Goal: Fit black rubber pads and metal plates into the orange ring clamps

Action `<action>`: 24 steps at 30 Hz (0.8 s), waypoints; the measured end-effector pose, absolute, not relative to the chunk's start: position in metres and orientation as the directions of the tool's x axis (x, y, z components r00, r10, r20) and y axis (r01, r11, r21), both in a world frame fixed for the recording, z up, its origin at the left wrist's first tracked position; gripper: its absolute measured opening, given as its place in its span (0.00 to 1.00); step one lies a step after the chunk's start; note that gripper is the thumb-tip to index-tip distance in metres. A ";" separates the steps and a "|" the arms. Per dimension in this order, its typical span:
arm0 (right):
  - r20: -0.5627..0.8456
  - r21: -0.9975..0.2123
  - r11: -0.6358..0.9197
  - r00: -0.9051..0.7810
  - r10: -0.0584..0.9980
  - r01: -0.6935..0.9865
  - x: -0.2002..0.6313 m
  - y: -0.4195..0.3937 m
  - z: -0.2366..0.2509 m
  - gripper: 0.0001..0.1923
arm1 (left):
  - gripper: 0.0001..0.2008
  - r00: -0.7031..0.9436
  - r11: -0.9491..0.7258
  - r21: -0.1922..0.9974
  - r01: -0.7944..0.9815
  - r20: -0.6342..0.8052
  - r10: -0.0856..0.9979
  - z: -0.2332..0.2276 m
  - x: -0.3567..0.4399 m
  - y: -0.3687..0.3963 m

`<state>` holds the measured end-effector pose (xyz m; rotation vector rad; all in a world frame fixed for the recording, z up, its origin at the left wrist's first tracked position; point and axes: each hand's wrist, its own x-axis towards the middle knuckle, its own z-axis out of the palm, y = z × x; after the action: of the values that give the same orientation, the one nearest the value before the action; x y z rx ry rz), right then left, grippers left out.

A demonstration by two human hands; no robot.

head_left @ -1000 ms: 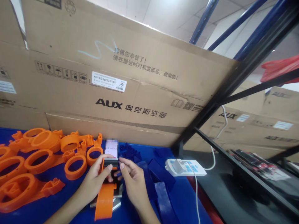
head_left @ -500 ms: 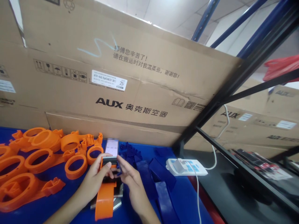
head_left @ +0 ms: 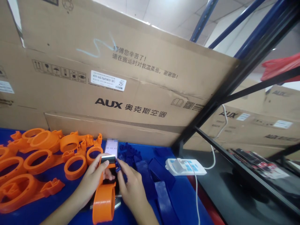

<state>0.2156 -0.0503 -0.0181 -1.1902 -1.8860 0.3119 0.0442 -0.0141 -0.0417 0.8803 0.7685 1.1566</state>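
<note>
**Reader:** What are the person's hands doing?

**Describer:** Both meet low in the frame over a blue table (head_left: 47, 212). The left hand (head_left: 92, 179) is closed around the upper end of an orange clamp part (head_left: 104, 200), thumb pressed on a dark block (head_left: 108, 158) at its top — probably to steady it. The right hand (head_left: 131, 187) pinches a small blue clip (head_left: 117, 165) between thumb and fingertips, right against that block's side.

**Reader:** Where does the orange piece sit?

**Describer:** It runs from the hands toward the viewer, its rounded end lifted near the bottom edge, over flat grey metal pieces (head_left: 117, 203) on the table.

**Reader:** What surrounds them?

**Describer:** A heap of orange rings (head_left: 35, 156) lies to the left, and loose blue parts (head_left: 150, 178) to the right — both seemingly within easy reach. A phone (head_left: 111, 147) showing a timer stands just behind the hands, leaning against a large cardboard box (head_left: 117, 78). A white power strip (head_left: 185, 166) lies farther right, beside a black shelf frame (head_left: 234, 81).
</note>
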 end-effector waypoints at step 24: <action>0.599 -0.630 0.534 -0.084 0.796 0.564 0.213 -0.051 -0.006 0.03 | 0.18 0.287 0.156 0.898 -0.410 -0.035 0.957 -0.028 0.043 -0.021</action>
<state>0.2128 -0.0513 -0.0061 -1.1366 -1.7659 0.2889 0.0430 -0.0211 -0.0280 0.9328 0.7353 1.1170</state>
